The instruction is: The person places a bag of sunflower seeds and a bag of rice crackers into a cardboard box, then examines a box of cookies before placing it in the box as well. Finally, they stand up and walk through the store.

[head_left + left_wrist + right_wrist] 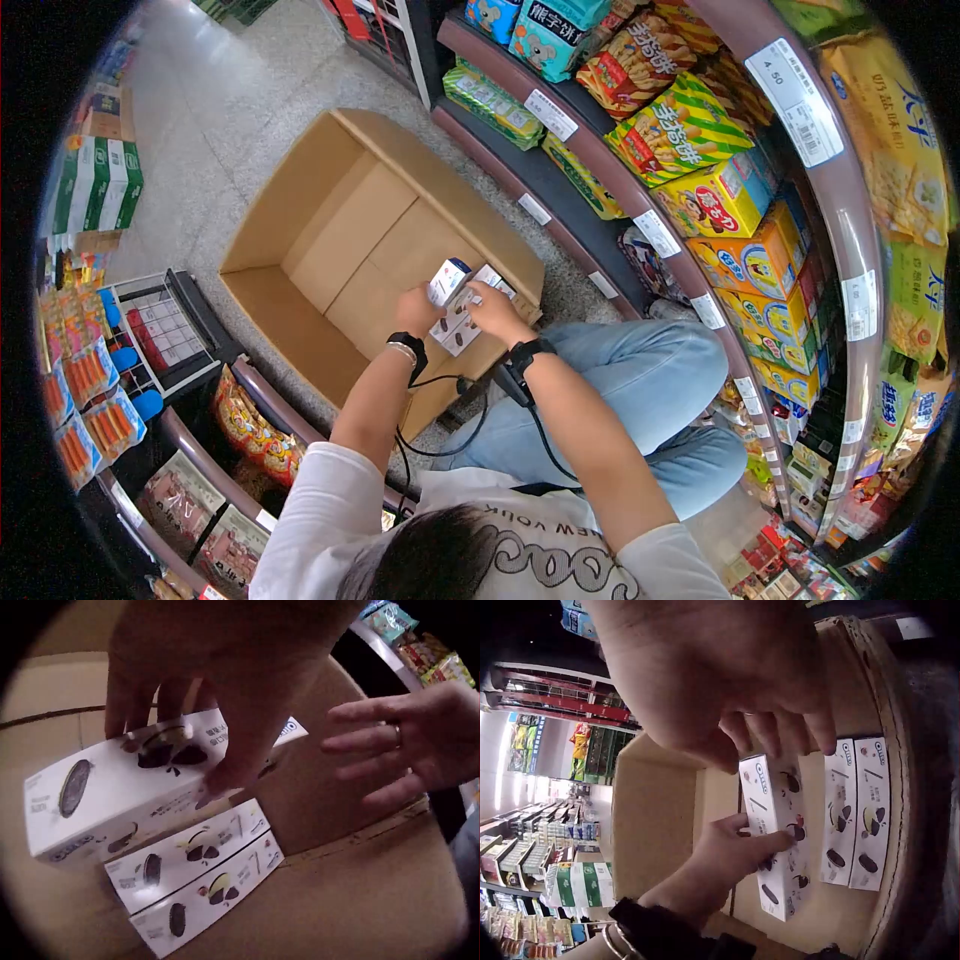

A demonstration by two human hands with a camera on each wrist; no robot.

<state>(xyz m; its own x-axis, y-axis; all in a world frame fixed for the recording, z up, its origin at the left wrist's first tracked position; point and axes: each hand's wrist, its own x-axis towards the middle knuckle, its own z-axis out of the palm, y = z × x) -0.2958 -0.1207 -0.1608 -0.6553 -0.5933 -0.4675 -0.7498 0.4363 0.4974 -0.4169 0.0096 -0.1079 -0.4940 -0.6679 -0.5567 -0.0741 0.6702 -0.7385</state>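
The head view looks down into the carton (440, 165) from above, farthest of the 3, with hair (425, 555) at 6 o'clock. The left wrist view sits close, facing past the left hand (225, 660) at 12 o'clock onto 3 boxes (195, 855); the right hand (431, 742) shows at 3 o'clock. The right wrist view looks from just beside the right hand, at 12 o'clock, into the carton and out to lights (505, 761) at 9 o'clock. Both wrist views share the boxes and both hands. Head and left wrist share snacks (442, 656) at 2 o'clock; head and right wrist share green-white cases (577, 885), at 10 and 8 o'clock.
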